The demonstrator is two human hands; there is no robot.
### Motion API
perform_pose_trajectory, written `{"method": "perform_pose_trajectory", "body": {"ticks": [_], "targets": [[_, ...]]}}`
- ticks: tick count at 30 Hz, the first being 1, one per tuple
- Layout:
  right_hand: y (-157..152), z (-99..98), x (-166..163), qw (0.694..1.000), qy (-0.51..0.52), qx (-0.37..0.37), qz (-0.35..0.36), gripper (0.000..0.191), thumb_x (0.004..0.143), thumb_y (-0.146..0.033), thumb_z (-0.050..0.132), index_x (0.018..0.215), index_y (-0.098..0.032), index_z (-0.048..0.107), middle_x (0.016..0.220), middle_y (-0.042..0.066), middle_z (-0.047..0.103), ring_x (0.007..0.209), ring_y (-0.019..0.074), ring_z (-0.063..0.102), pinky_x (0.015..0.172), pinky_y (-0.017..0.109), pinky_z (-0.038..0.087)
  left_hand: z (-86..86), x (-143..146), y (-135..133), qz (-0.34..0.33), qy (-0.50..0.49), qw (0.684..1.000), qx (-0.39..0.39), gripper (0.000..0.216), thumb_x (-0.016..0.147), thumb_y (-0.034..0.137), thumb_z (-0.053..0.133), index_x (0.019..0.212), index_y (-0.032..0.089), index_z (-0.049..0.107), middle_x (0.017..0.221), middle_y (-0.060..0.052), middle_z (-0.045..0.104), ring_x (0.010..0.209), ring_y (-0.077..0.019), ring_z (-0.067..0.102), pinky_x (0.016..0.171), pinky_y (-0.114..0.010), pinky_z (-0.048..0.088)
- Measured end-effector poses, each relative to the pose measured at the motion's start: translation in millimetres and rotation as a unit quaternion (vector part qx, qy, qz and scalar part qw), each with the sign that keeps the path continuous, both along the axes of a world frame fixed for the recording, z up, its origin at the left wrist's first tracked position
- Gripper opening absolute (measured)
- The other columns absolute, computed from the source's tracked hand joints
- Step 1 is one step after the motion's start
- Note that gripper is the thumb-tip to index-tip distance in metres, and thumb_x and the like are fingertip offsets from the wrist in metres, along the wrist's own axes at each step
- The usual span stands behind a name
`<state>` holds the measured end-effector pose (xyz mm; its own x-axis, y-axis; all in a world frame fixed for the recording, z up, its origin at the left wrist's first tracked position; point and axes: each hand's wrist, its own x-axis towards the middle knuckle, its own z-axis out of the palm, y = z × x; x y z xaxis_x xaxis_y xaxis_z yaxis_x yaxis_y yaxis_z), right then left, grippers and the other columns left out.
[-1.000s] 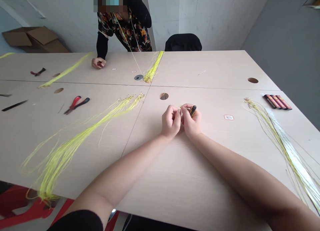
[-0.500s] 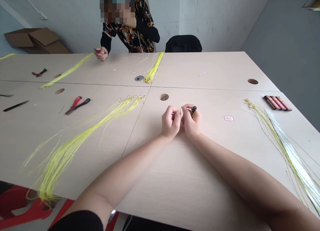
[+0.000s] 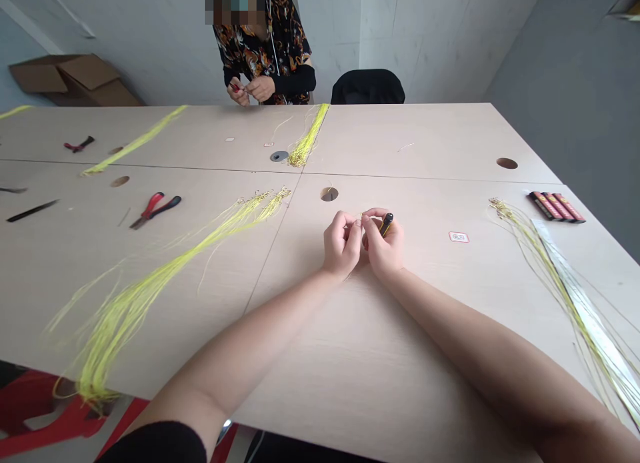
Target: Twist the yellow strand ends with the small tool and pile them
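My left hand (image 3: 343, 247) and my right hand (image 3: 387, 251) meet fingertip to fingertip above the table. Thumb and forefinger of the left are pinched on the tip of a thin yellow strand (image 3: 361, 215), most of which is hidden. A slim black-and-yellow pen-like tool (image 3: 387, 223) sticks up from the closed fingers of the right; its lower end is out of sight. Left of the hands lies a long bundle of yellow strands (image 3: 165, 271) with gold-coloured ends. A second strand bundle (image 3: 550, 263) lies to the right, along a pale strip (image 3: 575, 289).
Red-and-black pliers (image 3: 150, 211) and a dark thin tool (image 3: 33, 211) lie at left. Four-sided paper label (image 3: 459, 237) and black-and-pink batteries (image 3: 556, 207) are at right. A cable hole (image 3: 329, 194) sits beyond my hands. Across the table (image 3: 420, 133) stands a co-worker (image 3: 270, 56).
My hands have barely moved, still pinched together. Across the table, the co-worker has lowered one hand from the face and brought both hands together at the table's far edge.
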<state>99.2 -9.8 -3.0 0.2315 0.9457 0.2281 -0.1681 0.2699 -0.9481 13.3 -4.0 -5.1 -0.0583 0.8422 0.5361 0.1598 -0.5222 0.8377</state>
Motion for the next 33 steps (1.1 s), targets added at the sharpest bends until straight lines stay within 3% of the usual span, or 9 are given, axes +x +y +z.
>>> {"method": "perform_pose_trajectory", "body": {"ticks": [17, 33], "targets": [[0.4, 1.8, -0.8, 1.000, -0.024, -0.006, -0.002, 0.022, 0.083, -0.041, 0.055, 0.079, -0.020, 0.049, 0.058, -0.005, 0.044, 0.048, 0.0080, 0.040, 0.049, 0.024, 0.035, 2.1, 0.3, -0.2, 0.000, 0.004, 1.000, 0.014, 0.029, 0.087, 0.035, 0.052, 0.066, 0.019, 0.038, 0.051, 0.006, 0.042, 0.044, -0.0065, 0.039, 0.044, -0.021, 0.028], [2.3, 0.0, -0.1, 0.999, 0.020, -0.045, -0.002, 0.022, 0.082, -0.042, 0.055, 0.082, -0.021, 0.050, 0.050, -0.007, 0.041, 0.040, 0.0072, 0.035, 0.041, 0.023, 0.030, -0.5, -0.4, 0.8, 0.003, -0.010, 1.000, -0.018, 0.026, 0.087, 0.032, 0.052, 0.068, 0.020, 0.038, 0.054, 0.006, 0.040, 0.044, -0.0062, 0.036, 0.044, -0.021, 0.028]]}}
